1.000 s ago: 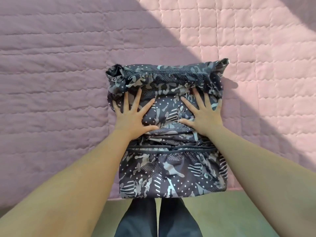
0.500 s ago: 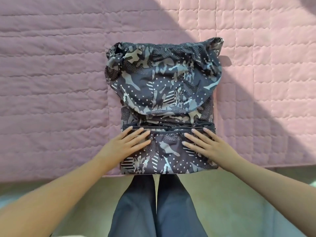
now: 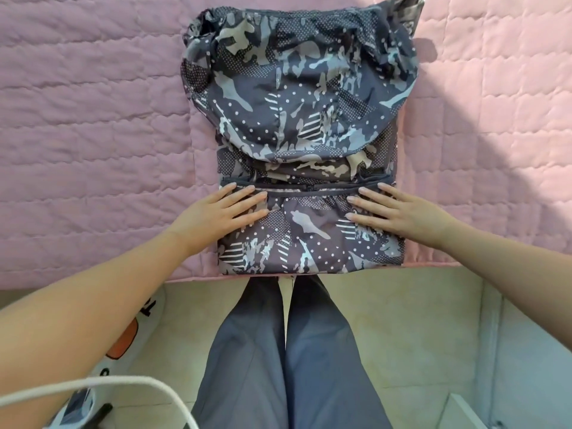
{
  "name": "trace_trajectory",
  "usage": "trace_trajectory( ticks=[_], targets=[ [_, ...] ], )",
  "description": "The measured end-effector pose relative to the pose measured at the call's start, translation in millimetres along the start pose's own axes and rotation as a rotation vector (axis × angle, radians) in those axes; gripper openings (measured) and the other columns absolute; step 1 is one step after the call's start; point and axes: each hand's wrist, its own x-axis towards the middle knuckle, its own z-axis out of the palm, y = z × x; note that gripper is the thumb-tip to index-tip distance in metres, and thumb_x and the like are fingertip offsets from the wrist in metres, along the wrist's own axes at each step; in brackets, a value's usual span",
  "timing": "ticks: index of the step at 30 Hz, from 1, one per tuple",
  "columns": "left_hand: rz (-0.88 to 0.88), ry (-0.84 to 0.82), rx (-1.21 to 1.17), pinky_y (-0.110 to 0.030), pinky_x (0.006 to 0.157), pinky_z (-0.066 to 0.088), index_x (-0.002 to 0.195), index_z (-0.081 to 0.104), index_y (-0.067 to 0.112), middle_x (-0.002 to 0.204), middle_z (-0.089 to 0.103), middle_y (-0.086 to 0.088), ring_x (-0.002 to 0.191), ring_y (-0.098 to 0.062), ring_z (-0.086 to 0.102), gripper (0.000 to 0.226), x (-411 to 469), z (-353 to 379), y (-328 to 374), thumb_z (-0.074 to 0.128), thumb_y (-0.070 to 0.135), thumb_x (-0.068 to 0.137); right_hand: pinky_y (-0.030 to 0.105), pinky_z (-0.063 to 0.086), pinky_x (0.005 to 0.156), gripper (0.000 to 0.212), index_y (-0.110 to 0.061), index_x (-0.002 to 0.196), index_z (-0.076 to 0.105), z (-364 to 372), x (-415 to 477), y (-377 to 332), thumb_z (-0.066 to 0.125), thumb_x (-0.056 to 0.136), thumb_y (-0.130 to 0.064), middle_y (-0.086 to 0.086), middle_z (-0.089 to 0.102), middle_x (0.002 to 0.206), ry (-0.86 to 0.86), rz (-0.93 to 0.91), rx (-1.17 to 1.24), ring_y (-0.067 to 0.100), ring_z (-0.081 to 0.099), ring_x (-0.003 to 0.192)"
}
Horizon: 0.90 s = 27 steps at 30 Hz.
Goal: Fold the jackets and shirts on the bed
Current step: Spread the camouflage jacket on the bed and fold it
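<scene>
A dark camouflage-patterned jacket [image 3: 297, 125] with white dots and stripes lies folded into a tall rectangle on the pink quilted bed [image 3: 93, 134], its hood laid flat over the upper part. My left hand [image 3: 216, 216] rests flat on the near left part of the jacket, fingers pointing inward. My right hand [image 3: 399, 212] lies flat on the near right part, fingers pointing inward too. Both hands sit just below the zip line that crosses the jacket and hold nothing.
The bed's near edge [image 3: 93, 280] runs across the middle of the view, with my grey trousers [image 3: 288, 351] and a pale floor below it. A white cable [image 3: 108, 385] curves at the lower left beside a printed bag or mat [image 3: 130, 335].
My hands slid from the jacket's upper middle down to its near part below the zip line. The view has dropped back, showing more floor and my legs.
</scene>
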Motion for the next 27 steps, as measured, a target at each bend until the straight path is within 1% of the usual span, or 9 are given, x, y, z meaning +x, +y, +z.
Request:
trace_trajectory(
  ticks=[7, 13, 15, 17, 20, 21, 23, 24, 27],
  targets=[
    [-0.053, 0.004, -0.26, -0.032, 0.115, -0.021, 0.152, -0.008, 0.035, 0.159, -0.017, 0.004, 0.146, -0.02, -0.016, 0.109, 9, 2, -7, 0.054, -0.015, 0.078, 0.045, 0.013, 0.12, 0.093, -0.024, 0.148, 0.037, -11, 14, -6, 0.039, 0.066, 0.02, 0.003, 0.026, 0.157, -0.049, 0.137, 0.238, 0.028, 0.019, 0.146],
    [-0.196, 0.024, -0.74, -0.026, 0.115, -0.009, 0.143, 0.031, 0.047, 0.155, 0.009, 0.02, 0.145, -0.004, -0.008, 0.106, 0, -14, -18, 0.037, -0.03, 0.071, 0.046, 0.022, 0.118, 0.09, -0.029, 0.118, 0.067, -45, 15, -5, 0.036, 0.06, 0.032, -0.007, 0.05, 0.142, 0.0, 0.514, 0.91, 0.005, 0.023, 0.14],
    [-0.294, -0.002, -0.987, -0.027, 0.117, -0.001, 0.135, 0.048, 0.049, 0.149, 0.02, 0.027, 0.144, 0.0, 0.003, 0.094, -7, -11, -28, 0.041, -0.026, 0.078, 0.045, 0.03, 0.115, 0.069, -0.032, 0.111, 0.071, -65, 8, 4, 0.055, 0.066, 0.019, -0.006, 0.058, 0.134, -0.006, 0.567, 1.132, 0.005, 0.035, 0.137],
    [-0.351, -0.074, -1.233, -0.031, 0.121, 0.014, 0.118, 0.055, 0.063, 0.145, 0.023, 0.032, 0.142, 0.004, 0.018, 0.07, -16, -29, -41, 0.059, -0.001, 0.089, 0.044, 0.038, 0.11, 0.058, -0.038, 0.108, 0.072, -92, -2, 17, 0.078, 0.059, -0.008, -0.007, 0.063, 0.128, -0.065, 0.547, 1.358, 0.008, 0.05, 0.128],
    [-0.406, 0.083, -1.34, 0.0, 0.094, 0.034, 0.092, 0.049, 0.08, 0.106, 0.046, 0.056, 0.104, 0.031, 0.041, 0.056, -36, -92, -57, 0.062, 0.027, 0.079, 0.015, 0.053, 0.083, 0.04, -0.052, 0.092, 0.072, -134, -14, 37, 0.084, 0.055, -0.043, -0.029, 0.07, 0.096, 0.027, 0.592, 1.606, -0.006, 0.066, 0.095],
    [-0.461, 0.159, -1.384, 0.003, 0.084, 0.036, 0.09, 0.053, 0.074, 0.092, 0.051, 0.055, 0.098, 0.026, 0.048, 0.043, -41, -107, -60, 0.062, 0.033, 0.083, 0.005, 0.048, 0.074, 0.031, -0.051, 0.093, 0.071, -134, -15, 45, 0.081, 0.068, -0.035, -0.035, 0.068, 0.087, 0.103, 0.647, 1.629, -0.009, 0.065, 0.088],
    [-0.667, 0.286, -1.445, -0.01, 0.078, 0.043, 0.097, 0.058, 0.046, 0.095, 0.066, 0.027, 0.098, 0.001, 0.06, 0.01, -35, -117, -74, 0.059, 0.037, 0.092, 0.001, 0.045, 0.07, 0.032, -0.03, 0.108, 0.065, -131, -5, 62, 0.072, 0.083, -0.012, -0.03, 0.069, 0.088, 0.281, 0.762, 1.715, -0.008, 0.065, 0.087],
    [-0.768, 0.329, -1.438, -0.012, 0.076, 0.043, 0.091, 0.059, 0.035, 0.093, 0.067, 0.013, 0.091, -0.006, 0.06, 0.01, -27, -117, -82, 0.053, 0.043, 0.091, 0.004, 0.047, 0.073, 0.033, -0.019, 0.112, 0.062, -130, 4, 71, 0.071, 0.08, -0.015, -0.023, 0.071, 0.093, 0.336, 0.804, 1.789, -0.006, 0.066, 0.089],
    [-1.026, 0.574, -1.581, -0.01, 0.075, 0.047, 0.081, 0.063, 0.03, 0.076, 0.068, 0.019, 0.078, 0.0, 0.06, 0.028, 9, -103, -110, 0.053, 0.053, 0.091, 0.019, 0.054, 0.077, 0.066, -0.003, 0.119, 0.06, -122, 42, 97, 0.079, 0.066, -0.038, -0.001, 0.074, 0.102, 0.63, 1.009, 1.984, 0.009, 0.069, 0.094]
  ],
)
